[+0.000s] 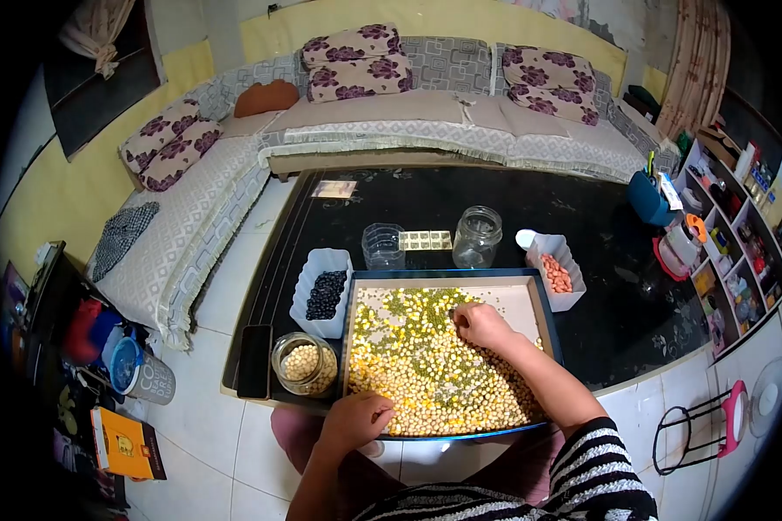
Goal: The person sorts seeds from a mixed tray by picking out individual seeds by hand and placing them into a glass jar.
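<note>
A shallow box (540, 304) holds mixed yellow corn kernels, pale round beans and small green beans. Over its upper right part, my right hand (480, 326) touches the green beans with fingers bent together; anything between them is hidden. My left hand (357, 420) lies at the box's lower left corner, fingers curled, by the pale beans; its grip is hidden too. Left of the box are a white container of black beans (326, 295) and a glass jar of pale beans (302, 362). A white container at the right holds reddish peanuts (555, 274).
Behind the box stand an empty glass jar (477, 238), a clear plastic cup (382, 246) and a gold-coloured tray (426, 240). A phone (255, 362) lies at the black table's left edge. A blue holder (652, 200) and a filled shelf (735, 234) are at the right.
</note>
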Motion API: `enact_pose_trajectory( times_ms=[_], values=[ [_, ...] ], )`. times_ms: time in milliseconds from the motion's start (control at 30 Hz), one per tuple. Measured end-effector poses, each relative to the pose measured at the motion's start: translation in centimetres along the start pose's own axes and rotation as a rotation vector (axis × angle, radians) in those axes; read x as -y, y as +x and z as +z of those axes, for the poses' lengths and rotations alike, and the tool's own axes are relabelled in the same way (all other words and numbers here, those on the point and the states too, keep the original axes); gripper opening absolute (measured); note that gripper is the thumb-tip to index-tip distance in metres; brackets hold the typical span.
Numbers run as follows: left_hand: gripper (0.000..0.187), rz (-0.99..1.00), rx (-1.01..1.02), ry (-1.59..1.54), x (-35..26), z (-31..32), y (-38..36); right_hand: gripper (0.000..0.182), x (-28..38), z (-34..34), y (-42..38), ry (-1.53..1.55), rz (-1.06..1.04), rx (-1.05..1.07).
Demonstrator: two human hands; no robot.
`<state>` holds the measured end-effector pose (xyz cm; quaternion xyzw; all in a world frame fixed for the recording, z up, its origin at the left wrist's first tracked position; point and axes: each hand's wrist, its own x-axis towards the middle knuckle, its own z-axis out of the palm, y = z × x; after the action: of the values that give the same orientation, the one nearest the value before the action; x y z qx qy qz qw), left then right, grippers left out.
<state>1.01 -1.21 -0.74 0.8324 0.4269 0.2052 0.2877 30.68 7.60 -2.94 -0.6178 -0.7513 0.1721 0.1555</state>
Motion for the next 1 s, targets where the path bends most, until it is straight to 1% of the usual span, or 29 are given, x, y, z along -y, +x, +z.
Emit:
enact_pose_trajectory(
  times_ms=[33, 100, 133, 200, 233, 300, 333, 400, 433, 467, 500, 567, 633, 667, 733, 767, 800, 833, 900, 1000],
  values=[
    [0.014, 0.000, -0.001, -0.001, 0.0, 0.0, 0.0, 0.012, 0.1, 0.1, 0.1, -0.001, -0.001, 0.001],
    [0.014, 0.005, -0.003, -0.004, 0.0, 0.1, 0.0, 0.012, 0.1, 0.4, 0.3, 0.067, -0.003, -0.097],
    [0.014, 0.006, -0.003, -0.004, 0.0, 0.1, 0.0, 0.012, 0.0, 0.7, 0.5, 0.067, -0.003, -0.097],
    [0.015, 0.007, -0.002, -0.010, 0.0, 0.0, 0.0, 0.017, -0.2, 1.3, 1.0, -0.029, -0.137, -0.140],
    [0.015, 0.005, -0.003, -0.008, -0.1, -0.1, 0.0, 0.017, -0.2, 1.4, 1.1, -0.027, -0.139, -0.140],
    [0.013, 0.004, 0.001, 0.020, -0.4, -0.3, 0.1, 0.015, -0.2, 1.4, 1.5, -0.069, -0.088, -0.072],
    [0.013, -0.006, -0.006, 0.024, -0.5, -0.3, 0.1, 0.015, -0.2, 1.3, 1.5, -0.065, -0.099, -0.067],
    [0.014, 0.007, 0.009, 0.020, -0.4, -0.3, 0.1, 0.015, -0.3, 1.0, 1.3, -0.090, -0.072, 0.030],
    [0.014, 0.038, -0.025, 0.006, -0.2, -0.2, 0.0, 0.016, -0.1, 0.9, 1.3, -0.113, -0.062, 0.031],
    [0.014, 0.015, -0.040, 0.013, -0.1, -0.1, -0.1, 0.014, -0.1, 0.9, 1.4, -0.124, -0.063, 0.031],
    [0.014, 0.037, -0.051, -0.012, -0.1, -0.1, 0.0, 0.012, -0.1, 0.7, 1.4, -0.128, -0.072, 0.031],
    [0.014, 0.067, -0.051, -0.037, 0.1, 0.0, 0.0, 0.011, 1.7, -0.4, 1.4, -0.132, -0.091, 0.031],
    [0.013, 0.060, -0.067, -0.042, 0.1, 0.1, 0.0, 0.009, 5.6, -2.8, 1.4, 0.114, -0.036, -0.050],
    [0.012, 0.060, -0.067, -0.052, 0.0, 0.1, 0.0, 0.008, 7.1, -3.0, 1.8, 0.147, -0.108, -0.090],
    [0.012, 0.080, -0.065, -0.039, 0.2, 0.2, 0.0, 0.007, 11.8, -3.8, 1.9, 0.340, -0.209, -0.129],
    [0.012, 0.102, -0.065, -0.026, 0.2, 0.2, 0.0, 0.006, 13.8, -3.7, 2.2, 0.358, -0.319, -0.165],
    [0.012, 0.101, -0.064, -0.024, 0.3, 0.3, 0.0, 0.004, 15.4, -3.1, 2.7, 0.362, -0.485, -0.217],
    [0.012, 0.107, -0.066, -0.029, 0.3, 0.3, 0.0, 0.003, 17.3, -3.0, 2.8, 0.417, -0.603, -0.264],
    [0.012, 0.109, -0.071, -0.030, 0.2, 0.2, 0.0, 0.006, 20.3, -2.2, 3.1, 0.464, -0.687, -0.229],
    [0.012, 0.093, -0.075, -0.020, -0.1, 0.0, 0.0, 0.011, 21.7, 0.0, 3.7, 0.361, -0.691, -0.126]
  ],
)
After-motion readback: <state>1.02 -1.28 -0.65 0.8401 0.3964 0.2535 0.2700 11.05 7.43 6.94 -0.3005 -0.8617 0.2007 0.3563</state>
